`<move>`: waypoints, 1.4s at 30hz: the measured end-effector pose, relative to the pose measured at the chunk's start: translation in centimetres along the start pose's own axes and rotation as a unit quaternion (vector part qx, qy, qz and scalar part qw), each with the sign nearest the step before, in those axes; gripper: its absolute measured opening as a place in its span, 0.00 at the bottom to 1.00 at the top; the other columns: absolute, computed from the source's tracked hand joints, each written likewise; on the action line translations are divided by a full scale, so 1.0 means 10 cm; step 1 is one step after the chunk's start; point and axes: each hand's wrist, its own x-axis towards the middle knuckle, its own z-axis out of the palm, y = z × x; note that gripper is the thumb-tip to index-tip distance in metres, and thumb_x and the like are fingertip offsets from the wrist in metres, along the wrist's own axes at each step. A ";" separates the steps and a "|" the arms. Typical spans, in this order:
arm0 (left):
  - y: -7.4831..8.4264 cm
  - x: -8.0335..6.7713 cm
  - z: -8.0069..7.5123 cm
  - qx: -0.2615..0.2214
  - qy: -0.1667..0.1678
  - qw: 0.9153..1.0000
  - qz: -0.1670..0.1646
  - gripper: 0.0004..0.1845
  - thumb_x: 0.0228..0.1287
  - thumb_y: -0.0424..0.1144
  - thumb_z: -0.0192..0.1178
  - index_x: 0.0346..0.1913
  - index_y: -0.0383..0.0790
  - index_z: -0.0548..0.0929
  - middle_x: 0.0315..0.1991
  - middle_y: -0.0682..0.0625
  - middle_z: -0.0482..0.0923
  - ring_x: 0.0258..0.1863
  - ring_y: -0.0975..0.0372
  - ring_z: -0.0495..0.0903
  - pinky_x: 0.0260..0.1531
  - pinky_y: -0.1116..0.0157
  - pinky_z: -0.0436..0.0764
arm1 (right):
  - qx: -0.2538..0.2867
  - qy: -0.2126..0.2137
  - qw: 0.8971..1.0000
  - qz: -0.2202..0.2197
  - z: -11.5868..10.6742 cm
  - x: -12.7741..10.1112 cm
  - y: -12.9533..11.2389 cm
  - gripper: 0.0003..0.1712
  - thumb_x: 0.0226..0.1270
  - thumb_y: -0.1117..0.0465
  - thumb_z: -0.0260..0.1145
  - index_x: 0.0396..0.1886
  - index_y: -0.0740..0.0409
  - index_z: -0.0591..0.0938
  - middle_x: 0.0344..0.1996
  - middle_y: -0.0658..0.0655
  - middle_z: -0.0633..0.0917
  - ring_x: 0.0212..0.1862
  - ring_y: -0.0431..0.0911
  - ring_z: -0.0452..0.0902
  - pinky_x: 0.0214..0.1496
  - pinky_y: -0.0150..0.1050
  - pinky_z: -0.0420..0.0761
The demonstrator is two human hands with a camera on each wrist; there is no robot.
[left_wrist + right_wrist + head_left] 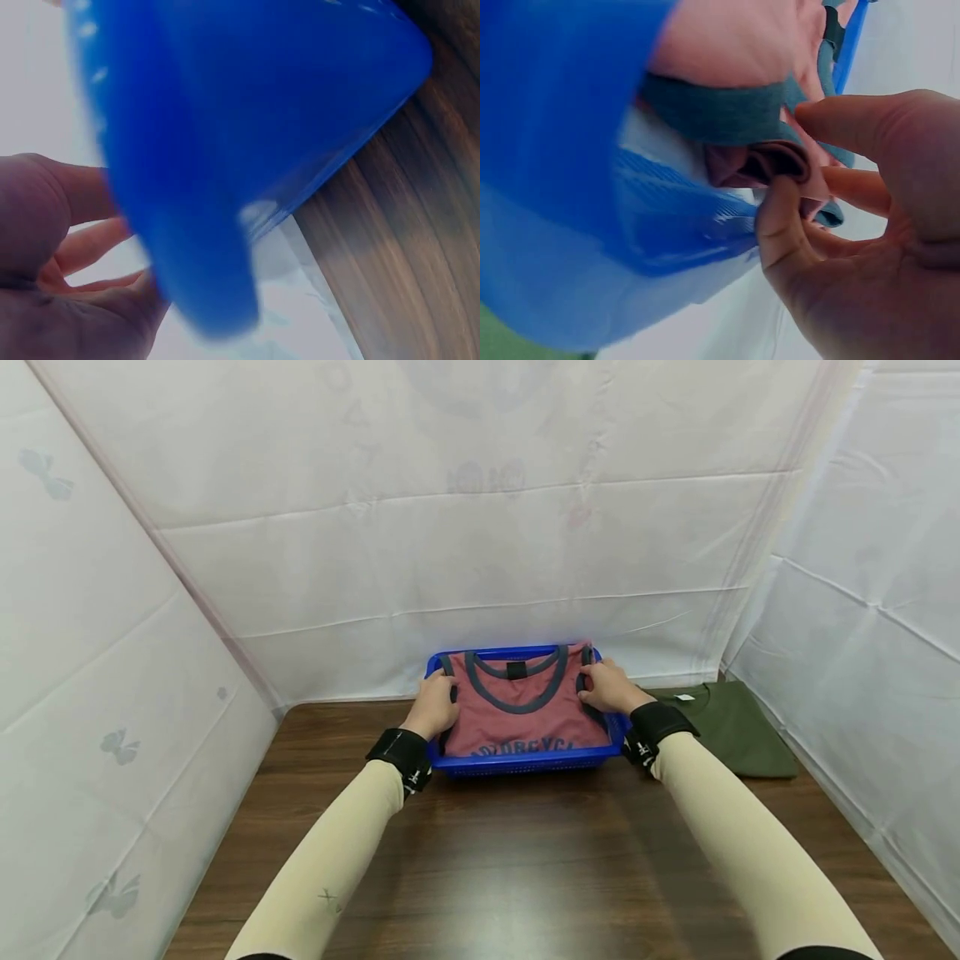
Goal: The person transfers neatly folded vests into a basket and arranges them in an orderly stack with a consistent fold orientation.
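A blue plastic basket (pixel 525 764) stands at the far middle of the wooden table (pixel 525 860). In it lies a folded red shirt (pixel 521 714) with dark grey trim and printed letters. My left hand (pixel 437 703) lies on the shirt's left edge at the basket rim, fingers curled over the sleeve trim. My right hand (pixel 609 687) is on the shirt's right edge. In the right wrist view, the right hand (pixel 855 225) pinches a fold of the red shirt (pixel 735 45) between thumb and fingers. The left wrist view shows the left hand (pixel 67 262) behind the blurred basket (pixel 225 112); its grip is hidden.
A folded olive green shirt (pixel 731 727) lies on the table right of the basket, near the right wall. White fabric walls close in the table at the back and on both sides. Bare dark wood (pixel 420 225) stretches from the basket toward me.
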 end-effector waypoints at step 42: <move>-0.28 -0.25 -0.03 0.079 -0.014 0.995 0.054 0.09 0.66 0.30 0.66 0.46 0.33 0.89 0.51 0.37 0.85 0.53 0.42 0.80 0.50 0.46 0.81 | 0.039 -0.054 0.997 -0.041 0.01 -0.19 -0.05 0.26 0.78 0.61 0.60 0.68 0.74 0.75 0.13 0.47 0.66 0.15 0.39 0.59 0.25 0.34 0.63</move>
